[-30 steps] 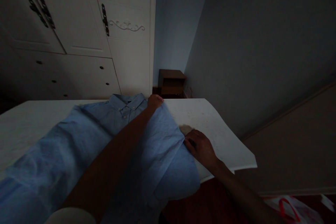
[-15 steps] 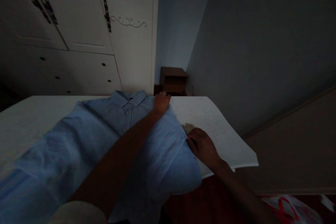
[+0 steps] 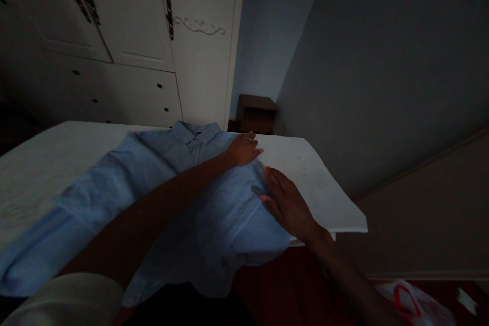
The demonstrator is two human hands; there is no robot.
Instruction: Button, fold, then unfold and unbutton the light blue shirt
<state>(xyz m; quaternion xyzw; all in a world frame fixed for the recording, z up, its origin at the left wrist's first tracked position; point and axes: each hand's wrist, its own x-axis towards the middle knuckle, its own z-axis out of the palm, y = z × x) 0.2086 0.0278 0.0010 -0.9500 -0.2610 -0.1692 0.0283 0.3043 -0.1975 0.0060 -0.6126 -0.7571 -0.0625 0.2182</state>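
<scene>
A light blue button-up shirt lies spread on a white table, collar at the far edge and hem hanging over the near side. My left hand lies flat on its right shoulder, fingers stretched out, a ring on one finger. Over the right sleeve, my right hand has its fingers extended and thumb apart, holding nothing. Its fingertips are close to the sleeve's outer edge; whether they touch the cloth is hard to tell. My left forearm crosses the shirt front and hides part of the buttons.
A white wardrobe with dark handles stands behind the table. A small brown cabinet sits in the far corner beside a grey wall. On the dark red floor at the lower right lies a plastic bag with red handles.
My right hand has let go of the sleeve edge, opened and moved slightly up over the sleeve. My left hand has flattened and spread its fingers on the shoulder. The view has shifted.
</scene>
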